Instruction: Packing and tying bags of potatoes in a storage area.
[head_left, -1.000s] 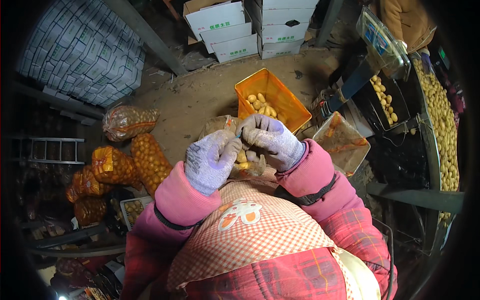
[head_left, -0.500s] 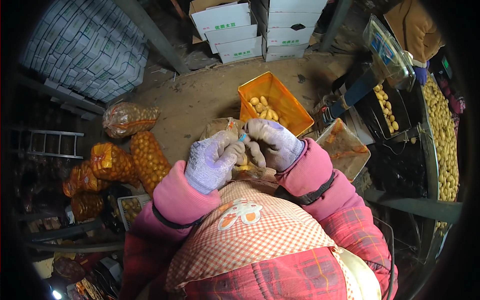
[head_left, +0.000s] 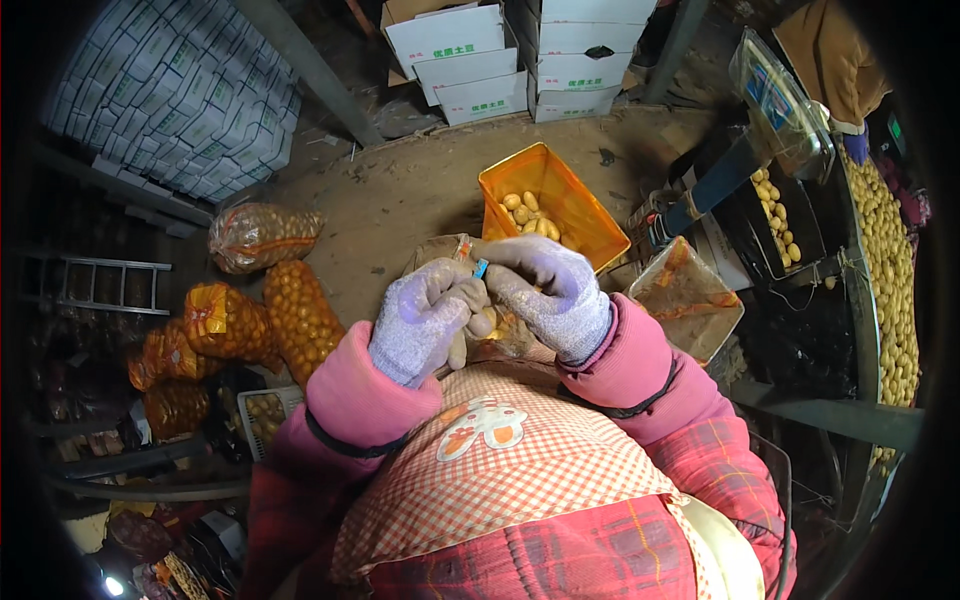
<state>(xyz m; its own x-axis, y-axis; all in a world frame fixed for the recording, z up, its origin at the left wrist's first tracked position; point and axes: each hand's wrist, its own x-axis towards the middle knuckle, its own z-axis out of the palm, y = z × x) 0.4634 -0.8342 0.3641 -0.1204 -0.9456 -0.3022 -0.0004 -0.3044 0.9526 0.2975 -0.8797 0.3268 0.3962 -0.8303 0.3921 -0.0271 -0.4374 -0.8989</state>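
Both my hands wear pale lavender-grey knit gloves and meet in front of my apron. A small blue strip (head_left: 481,268) stands between their fingertips. My left hand (head_left: 420,318) is closed, its thumb and fingers pinched at the strip's lower end. From the right, my right hand (head_left: 560,295) pinches at the strip with thumb and forefinger. Whatever else the fingers grip is hidden. Just below the hands, potatoes (head_left: 482,322) show in the mouth of a dull sack (head_left: 432,252), which the gloves partly cover.
Beyond my hands is an orange crate (head_left: 590,225) with potatoes, beside a dirty pale bin (head_left: 690,300). Filled net sacks (head_left: 300,315) lie left. White cartons (head_left: 485,60) stand ahead. At right, potatoes cover a long sorting table (head_left: 890,290), near a person's brown sleeve (head_left: 830,60).
My right hand has turned, and its thumb and forefinger have come to the blue strip. The strip now stands more upright. My left hand has hardly moved.
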